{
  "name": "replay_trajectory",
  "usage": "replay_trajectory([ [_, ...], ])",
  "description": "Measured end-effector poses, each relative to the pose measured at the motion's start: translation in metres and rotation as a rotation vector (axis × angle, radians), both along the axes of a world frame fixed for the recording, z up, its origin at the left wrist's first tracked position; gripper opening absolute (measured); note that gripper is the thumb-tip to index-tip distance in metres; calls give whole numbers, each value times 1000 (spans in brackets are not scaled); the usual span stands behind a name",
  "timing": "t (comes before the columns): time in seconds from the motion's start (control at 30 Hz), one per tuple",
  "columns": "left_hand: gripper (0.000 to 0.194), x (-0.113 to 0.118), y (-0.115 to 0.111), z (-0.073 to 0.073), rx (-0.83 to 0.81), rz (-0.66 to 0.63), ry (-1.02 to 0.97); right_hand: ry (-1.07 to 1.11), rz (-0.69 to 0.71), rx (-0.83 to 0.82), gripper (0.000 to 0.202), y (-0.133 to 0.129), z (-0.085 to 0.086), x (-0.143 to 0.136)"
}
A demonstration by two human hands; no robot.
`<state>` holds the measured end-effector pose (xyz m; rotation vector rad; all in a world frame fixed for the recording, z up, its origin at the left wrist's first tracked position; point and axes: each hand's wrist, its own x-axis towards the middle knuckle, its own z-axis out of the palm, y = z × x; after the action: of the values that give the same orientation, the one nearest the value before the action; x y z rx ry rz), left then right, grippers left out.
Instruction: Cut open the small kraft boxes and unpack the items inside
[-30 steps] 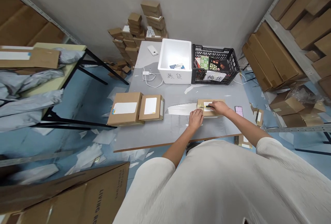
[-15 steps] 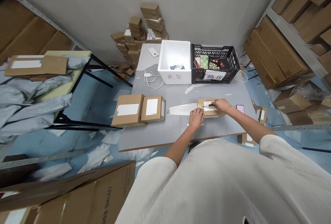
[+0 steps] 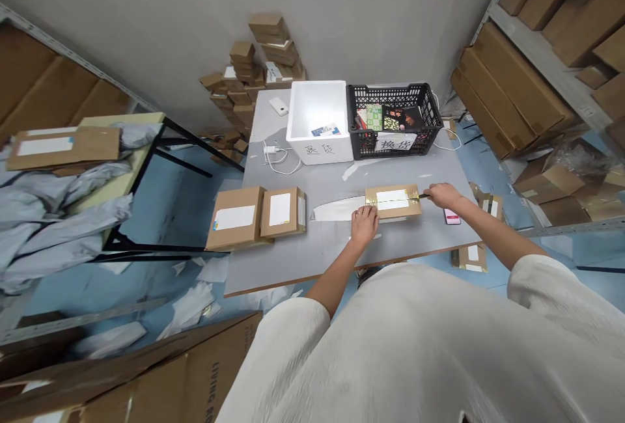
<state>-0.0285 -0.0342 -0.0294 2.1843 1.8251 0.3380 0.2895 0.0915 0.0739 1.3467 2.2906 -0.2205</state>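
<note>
A taped cardboard box (image 3: 393, 212) lies on the grey table in front of me, with a white label (image 3: 392, 198) on top. A dark line runs lengthwise across the label and tape. My left hand (image 3: 364, 223) grips the box's near left corner, fingers bent over the edge. Just past its right end, my right hand (image 3: 443, 196) is closed around a box cutter (image 3: 425, 196), whose tip points left at the box. The cutter's handle is mostly hidden in the fist. White backing paper (image 3: 336, 209) lies left of the box.
Two labelled boxes (image 3: 235, 217) stand at the table's left. A white foam bin (image 3: 323, 150) and a black crate (image 3: 395, 140) with packets line the back. A pink-screened phone (image 3: 452, 216) lies near my right wrist. Shelves (image 3: 551, 45) of cartons flank the right.
My right hand has drawn the box cutter rightward along the box top to beyond its right end, and a dark line now shows there. My left hand stays on the left end.
</note>
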Motion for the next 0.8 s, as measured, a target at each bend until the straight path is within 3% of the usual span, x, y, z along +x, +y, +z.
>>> replay_trajectory([
  [0.27, 46, 5, 1, -2, 7, 41, 57, 82, -46, -13, 38, -1, 0, 50],
  [0.53, 47, 16, 11, 1, 2, 99, 70, 337, -227, -62, 40, 4, 2, 99],
  [0.8, 57, 71, 47, 14, -113, -182, 13, 552, -334, -72, 44, -4, -11, 107],
])
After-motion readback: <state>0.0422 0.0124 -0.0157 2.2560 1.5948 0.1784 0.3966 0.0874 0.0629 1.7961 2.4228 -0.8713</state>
